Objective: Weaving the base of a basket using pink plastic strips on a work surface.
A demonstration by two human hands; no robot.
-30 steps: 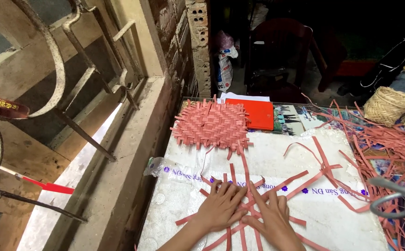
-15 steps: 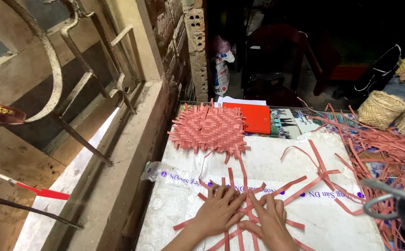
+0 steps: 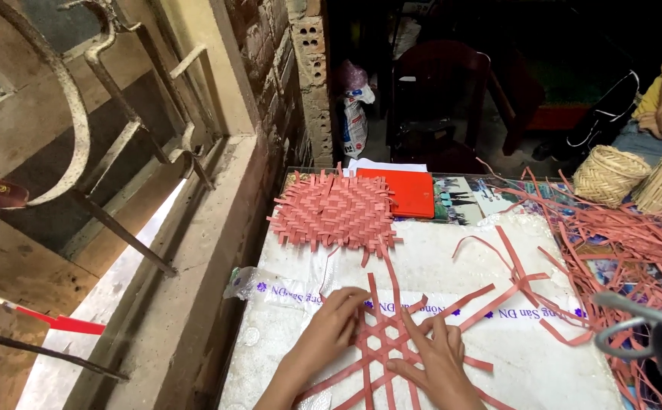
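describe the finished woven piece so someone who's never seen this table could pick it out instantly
Start at the white-covered table beside the brick wall. At its far left end, next to a flat red folder, lies the woven mat. It is a flat, dense pink lattice with fringed edges, unlike the loose strips heaped on the right and the open star of strips under the hands.

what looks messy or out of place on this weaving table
Mainly the loose red strips heaped in a tangle along the table's right side, some curling over the white sheet. The woven mat lies neat, and both hands press flat on the started weave.
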